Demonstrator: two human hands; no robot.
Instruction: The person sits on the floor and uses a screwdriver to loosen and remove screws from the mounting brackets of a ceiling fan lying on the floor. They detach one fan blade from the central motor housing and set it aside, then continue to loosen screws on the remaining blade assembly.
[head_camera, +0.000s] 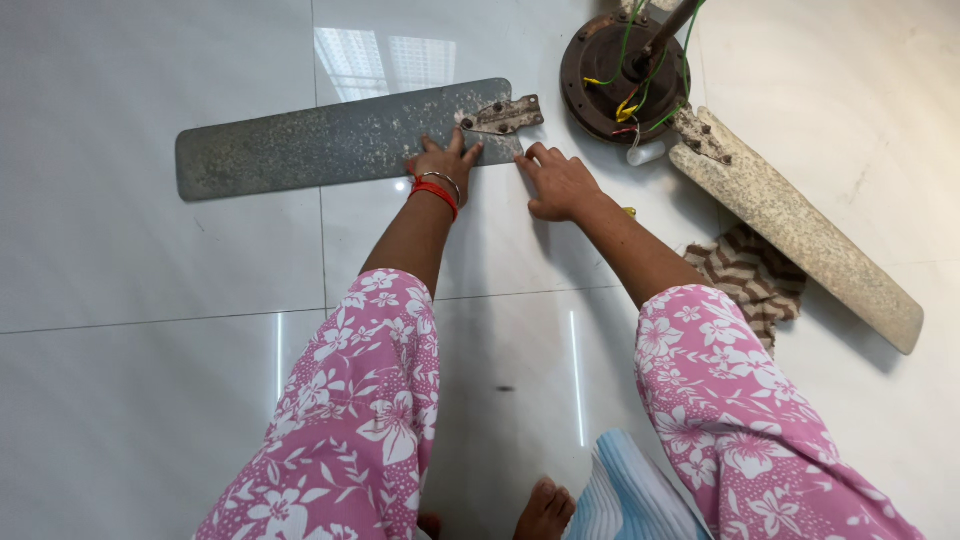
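1. Upper middle of the frame: grey fan blade (330, 145) flat on the white floor (150, 300), rusty bracket (503, 115) at its right end.
2. Left hand (442, 160) pressed on the blade's lower edge just beside the bracket, fingers spread flat, gripping nothing; red and metal bangles (436, 190) at the wrist.
3. Right hand (555, 182) flat on the floor just right of the blade's end, fingers open and splayed, holding nothing; whether the fingertips touch the blade cannot be told.
4. Upper right: fan motor (622, 75) with loose green and yellow wires, a second, paler blade (800, 235) attached and slanting toward the right edge; striped cloth (750, 275) beneath it.
5. Step in hand, as a judgement: steadying or shifting the loose blade on the floor, near the motor.
6. Next move, likely: a firm hold at the bracket end, keeping the long blade level while sliding or lifting, clear of the wires.
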